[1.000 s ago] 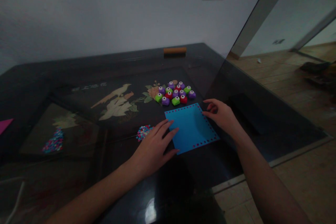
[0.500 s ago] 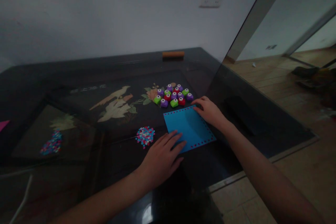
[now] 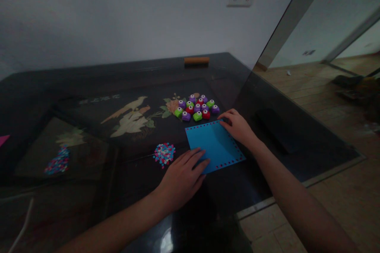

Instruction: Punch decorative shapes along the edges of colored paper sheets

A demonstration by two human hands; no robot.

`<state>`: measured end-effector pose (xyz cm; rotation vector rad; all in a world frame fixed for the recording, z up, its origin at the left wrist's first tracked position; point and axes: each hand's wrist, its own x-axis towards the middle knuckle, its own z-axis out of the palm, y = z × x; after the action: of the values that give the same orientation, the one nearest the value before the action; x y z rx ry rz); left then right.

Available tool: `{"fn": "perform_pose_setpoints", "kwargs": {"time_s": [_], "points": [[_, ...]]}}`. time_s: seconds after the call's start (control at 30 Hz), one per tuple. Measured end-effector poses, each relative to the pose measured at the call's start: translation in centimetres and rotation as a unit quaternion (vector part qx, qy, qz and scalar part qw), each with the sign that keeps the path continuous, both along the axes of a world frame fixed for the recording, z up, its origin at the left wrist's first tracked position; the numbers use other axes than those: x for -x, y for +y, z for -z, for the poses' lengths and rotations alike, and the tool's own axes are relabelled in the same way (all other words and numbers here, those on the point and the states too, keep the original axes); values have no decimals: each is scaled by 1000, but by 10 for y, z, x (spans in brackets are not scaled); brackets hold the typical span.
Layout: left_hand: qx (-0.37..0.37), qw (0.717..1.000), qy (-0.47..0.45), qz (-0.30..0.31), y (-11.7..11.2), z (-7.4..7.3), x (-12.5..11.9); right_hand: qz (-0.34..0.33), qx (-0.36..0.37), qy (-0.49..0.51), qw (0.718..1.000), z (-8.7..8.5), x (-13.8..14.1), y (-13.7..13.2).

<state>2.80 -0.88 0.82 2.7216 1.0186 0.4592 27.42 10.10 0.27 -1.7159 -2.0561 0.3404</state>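
A square sheet of blue paper [image 3: 210,142] lies on the dark tabletop, with small dark red and purple dots along its top, right and part of its bottom edge. My left hand [image 3: 184,174] rests with outstretched fingers over the paper's lower left edge, covering that corner. At the upper right corner, the curved thumb and index finger of my right hand [image 3: 237,126] close on the paper's edge. Just beyond the paper sits a cluster of purple, green and red one-eyed pieces [image 3: 197,107]. To the left is a small pile of pink, blue and white confetti bits [image 3: 164,154].
Another heap of confetti bits [image 3: 58,161] lies farther left on the glossy dark table [image 3: 142,73]. A brown cylinder [image 3: 196,60] is near the wall, and a dark flat object [image 3: 274,130] lies on the right. A pink corner [image 3: 4,139] shows at the left edge.
The view has shifted very slightly. Both hands stay almost in place on the blue paper, and the left thumb sits a touch closer to the fingers.
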Motion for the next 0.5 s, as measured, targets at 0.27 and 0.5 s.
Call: {"fn": "perform_pose_setpoints", "kwargs": {"time_s": [0.27, 0.5], "points": [[-2, 1000, 9, -1, 0, 2, 1, -2, 3, 8, 1000, -1, 0, 0], [-9, 1000, 6, -3, 0, 3, 0, 18, 4, 1, 1000, -7, 3, -7]]}}
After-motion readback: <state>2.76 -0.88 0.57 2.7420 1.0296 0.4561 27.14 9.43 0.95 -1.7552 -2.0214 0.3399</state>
